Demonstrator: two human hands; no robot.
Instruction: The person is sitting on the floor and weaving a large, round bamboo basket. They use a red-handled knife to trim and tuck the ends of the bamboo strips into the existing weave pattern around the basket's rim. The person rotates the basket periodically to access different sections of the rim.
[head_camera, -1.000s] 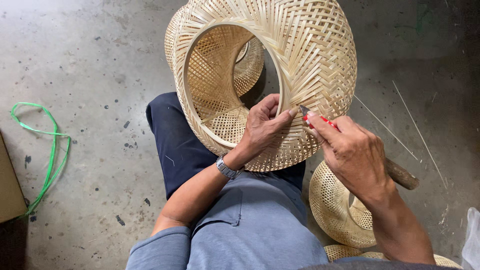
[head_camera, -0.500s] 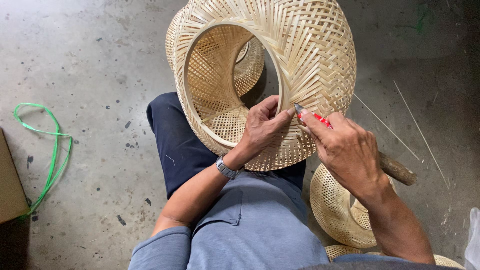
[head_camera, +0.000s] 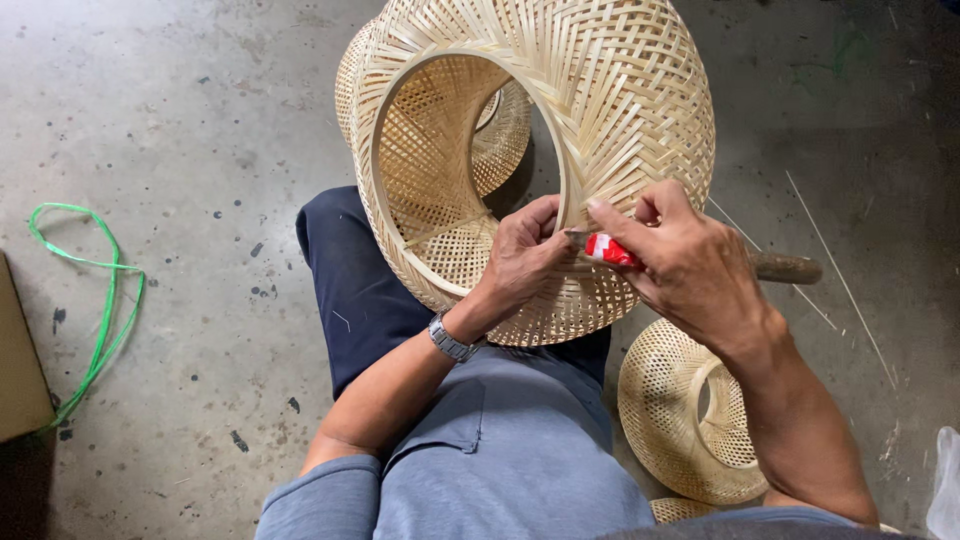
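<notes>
- Head view, floor's left edge: green strap (head_camera: 95, 300) lying loose.
- Centre, on lap: woven bamboo shade (head_camera: 560, 150), weave looking complete, rim trimming seemingly unfinished.
- Left hand (head_camera: 520, 255) pinching rim.
- Right hand (head_camera: 690, 265) clenched around knife (head_camera: 610, 250).
- Lower right floor: smaller shade (head_camera: 680, 420).

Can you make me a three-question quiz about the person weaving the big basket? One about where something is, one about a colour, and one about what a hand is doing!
1. Where does the green strap lie?
A) on the floor
B) inside the basket
C) on the person's knee

2. What colour is the band on the tool?
A) blue
B) red and white
C) yellow

3. What is the right hand doing?
A) resting open on the floor
B) waving in the air
C) gripping the tool against the big basket

Answers: 1 A, the strap curls on bare concrete at the side. 2 B, a red and white band shows by the thumb. 3 C, the fingers close around the tool, its tip at the basket's rim beside the left hand.
</notes>
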